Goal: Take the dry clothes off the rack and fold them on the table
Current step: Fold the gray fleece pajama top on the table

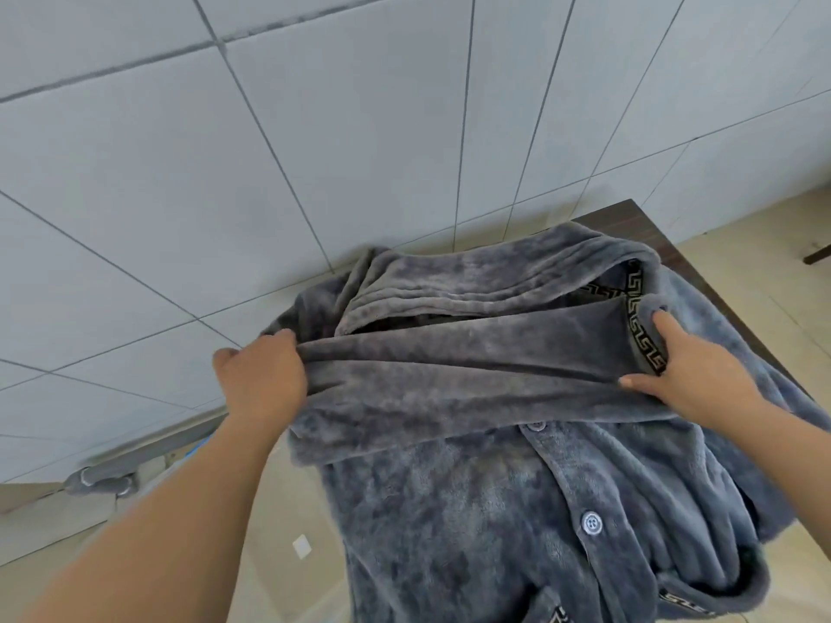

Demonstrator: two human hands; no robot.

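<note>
left hand (258, 379) grips sleeve fold | right hand (692, 375) pinches sleeve's patterned cuff | fleece shirt (472, 510) on desk (629, 218): soft, floppy, probably bulky; hold folds at edges

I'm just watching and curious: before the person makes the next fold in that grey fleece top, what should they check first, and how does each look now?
1. Left hand grips the grey fleece top: ok.
2. Right hand holds the folded sleeve: ok.
3. Sleeve pulled flat between both hands: ok.
4. Top fully on the table: not ok, it hangs over the edges.
5. Buttons fastened: cannot tell.
</note>
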